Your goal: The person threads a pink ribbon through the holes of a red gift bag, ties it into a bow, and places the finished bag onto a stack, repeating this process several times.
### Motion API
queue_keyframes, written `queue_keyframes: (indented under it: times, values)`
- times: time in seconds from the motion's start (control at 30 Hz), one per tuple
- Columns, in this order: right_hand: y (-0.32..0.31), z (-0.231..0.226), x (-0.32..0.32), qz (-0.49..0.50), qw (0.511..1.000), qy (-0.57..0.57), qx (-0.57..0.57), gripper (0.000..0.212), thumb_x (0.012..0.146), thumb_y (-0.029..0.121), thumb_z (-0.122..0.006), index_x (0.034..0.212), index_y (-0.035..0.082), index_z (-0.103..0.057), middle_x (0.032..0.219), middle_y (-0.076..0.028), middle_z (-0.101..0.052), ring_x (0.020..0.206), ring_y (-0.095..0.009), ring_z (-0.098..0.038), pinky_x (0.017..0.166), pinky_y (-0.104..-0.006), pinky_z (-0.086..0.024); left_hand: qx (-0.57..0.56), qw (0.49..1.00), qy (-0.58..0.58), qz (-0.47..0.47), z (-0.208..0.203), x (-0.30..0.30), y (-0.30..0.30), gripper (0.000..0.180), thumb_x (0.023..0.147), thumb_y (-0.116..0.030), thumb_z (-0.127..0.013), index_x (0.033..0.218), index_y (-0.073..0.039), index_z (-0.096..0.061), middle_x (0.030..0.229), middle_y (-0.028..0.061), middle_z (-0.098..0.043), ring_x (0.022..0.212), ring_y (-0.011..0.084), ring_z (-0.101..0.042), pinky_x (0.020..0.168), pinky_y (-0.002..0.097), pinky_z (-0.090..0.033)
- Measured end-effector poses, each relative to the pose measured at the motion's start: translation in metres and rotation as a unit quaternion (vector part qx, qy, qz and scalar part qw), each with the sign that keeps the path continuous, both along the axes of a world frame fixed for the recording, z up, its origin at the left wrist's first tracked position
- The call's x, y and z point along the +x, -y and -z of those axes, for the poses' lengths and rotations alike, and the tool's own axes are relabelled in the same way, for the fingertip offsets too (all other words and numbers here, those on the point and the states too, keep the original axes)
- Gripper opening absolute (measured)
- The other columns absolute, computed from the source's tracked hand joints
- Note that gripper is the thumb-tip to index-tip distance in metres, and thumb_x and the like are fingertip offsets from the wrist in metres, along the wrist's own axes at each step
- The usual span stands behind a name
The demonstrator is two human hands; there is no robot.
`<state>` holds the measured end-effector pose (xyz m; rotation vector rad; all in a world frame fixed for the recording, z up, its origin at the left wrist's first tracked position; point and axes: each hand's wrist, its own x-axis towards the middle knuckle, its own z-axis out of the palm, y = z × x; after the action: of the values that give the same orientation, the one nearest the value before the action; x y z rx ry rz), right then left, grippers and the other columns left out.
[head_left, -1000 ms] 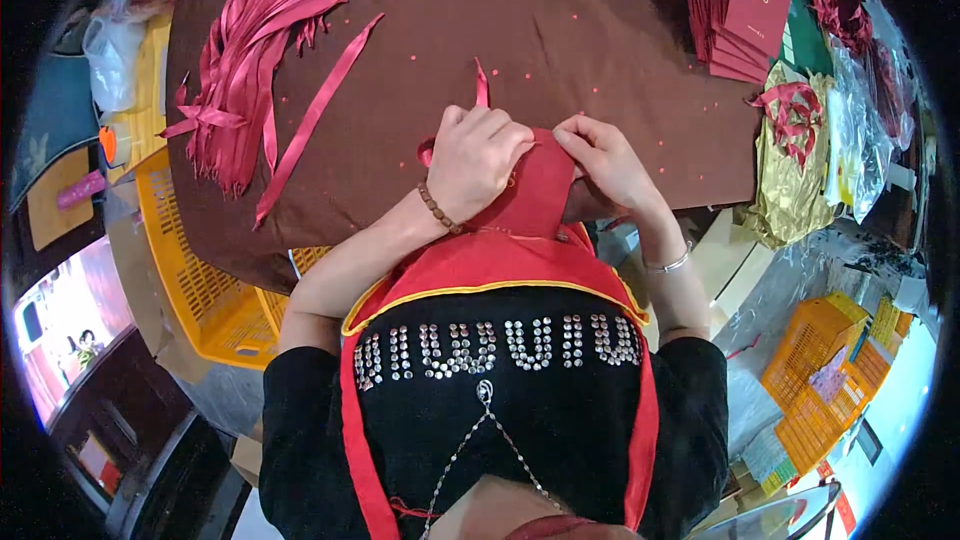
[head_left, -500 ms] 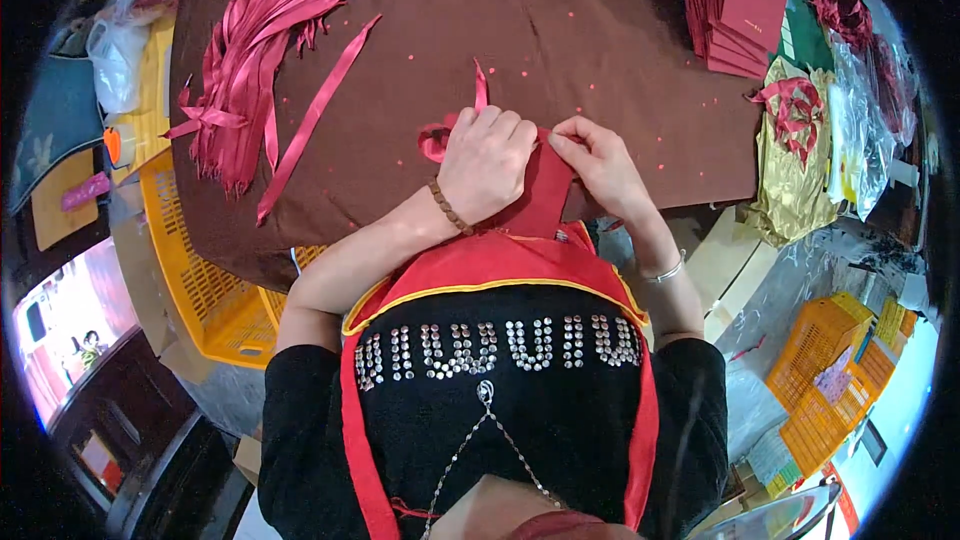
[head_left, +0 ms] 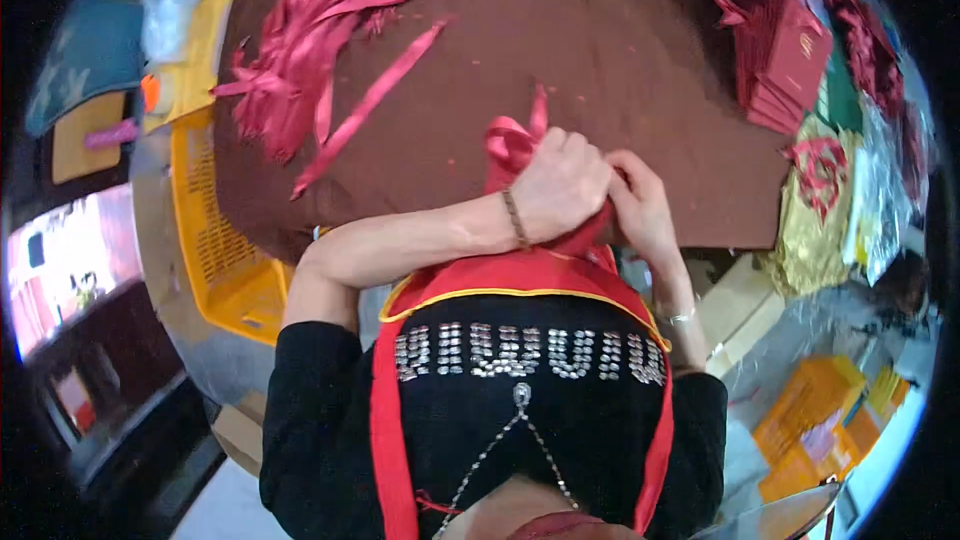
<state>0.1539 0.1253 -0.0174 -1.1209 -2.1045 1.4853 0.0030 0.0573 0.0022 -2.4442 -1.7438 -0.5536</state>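
Note:
My left hand (head_left: 565, 185) is closed in a fist above the near edge of the brown-covered table. A red satin ribbon (head_left: 508, 143) loops out on its left, and a narrow ribbon end (head_left: 540, 110) points up and away behind it. Below the fist shows part of a dark red flat piece (head_left: 583, 238), mostly covered, its kind unclear. My right hand (head_left: 640, 205) is beside the left, thumb and fingers bent together; what they pinch is hidden. The picture is slightly smeared.
On the brown cloth (head_left: 480, 50), a bundle of red ribbons (head_left: 320, 50) lies far left, beside a single ribbon strip (head_left: 370, 110). Stacked dark red bags (head_left: 790, 65) lie at the far right, near a gold wrapper (head_left: 815, 230). A yellow crate (head_left: 225, 250) stands left, below the table.
The view has shifted, so the scene sits further right and the table's contents appear moved. My right hand has come closer against the left, and the ribbon loop shows larger.

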Motion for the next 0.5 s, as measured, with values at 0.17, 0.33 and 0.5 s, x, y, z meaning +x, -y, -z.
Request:
queue_keyframes:
  times: [0.17,0.33,0.5]
  values:
    - [0.005,-0.001,0.002,0.033,0.993,-0.033,-0.112,0.014,0.088,0.011,-0.054,0.096,0.0,-0.058,0.079,-0.002,-0.057,0.072,-0.008,-0.049,0.066,-0.0222,-0.042,0.043,0.999,0.026,-0.014,0.01,-0.008,0.008,0.007,0.072,-0.016,-0.053,0.071,-0.009,-0.053,0.07,0.0031,-0.048,0.073,0.0186,-0.049,0.066,0.0325,-0.037]
    - [0.003,-0.006,-0.003,0.0,0.996,0.001,-0.087,0.017,0.087,0.011,-0.057,0.099,-0.001,-0.058,0.082,-0.004,-0.057,0.073,-0.009,-0.05,0.067,-0.0218,-0.041,-0.002,0.995,0.102,0.014,0.012,-0.022,0.009,0.007,0.073,-0.015,-0.053,0.073,-0.008,-0.053,0.071,0.0033,-0.05,0.072,0.0199,-0.051,0.068,0.0343,-0.038]
    - [0.008,-0.019,-0.012,-0.047,0.998,-0.018,0.024,0.017,0.087,0.011,-0.057,0.099,-0.001,-0.058,0.086,-0.006,-0.056,0.076,-0.012,-0.054,0.072,-0.0247,-0.044,-0.125,0.94,0.317,0.016,0.01,-0.039,0.006,0.013,0.075,-0.015,-0.061,0.081,-0.005,-0.055,0.075,0.0099,-0.056,0.076,0.0286,-0.055,0.069,0.0393,-0.042]
